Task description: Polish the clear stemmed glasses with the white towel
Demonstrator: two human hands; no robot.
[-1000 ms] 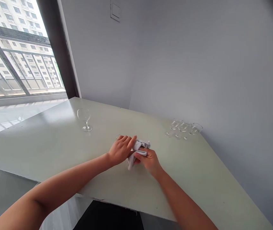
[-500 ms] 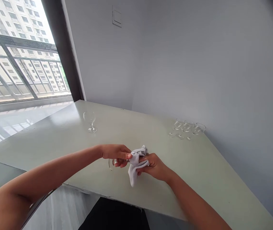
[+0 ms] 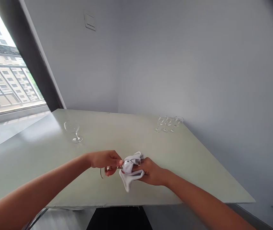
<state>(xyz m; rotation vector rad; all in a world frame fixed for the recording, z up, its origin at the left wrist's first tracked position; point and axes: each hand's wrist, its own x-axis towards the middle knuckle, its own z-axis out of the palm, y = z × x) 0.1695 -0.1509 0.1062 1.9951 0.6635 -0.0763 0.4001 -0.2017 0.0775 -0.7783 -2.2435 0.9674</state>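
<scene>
My left hand (image 3: 105, 160) pinches the stem of a small clear stemmed glass (image 3: 123, 166) held sideways above the pale green table (image 3: 198, 166); its round foot shows below my fingers. My right hand (image 3: 151, 172) is closed on a white cloth (image 3: 129, 174) wrapped around the glass bowl, with a cloth corner hanging down. Both hands are close together over the table's near edge.
One stemmed glass (image 3: 73, 130) stands alone at the left of the table. A cluster of three small stemmed glasses (image 3: 168, 123) stands at the far right by the grey wall. A large window with a railing fills the left side.
The hands lifted the glass and cloth off the table and came nearer to me. The glass now lies sideways between them. The view has swung to the right.
</scene>
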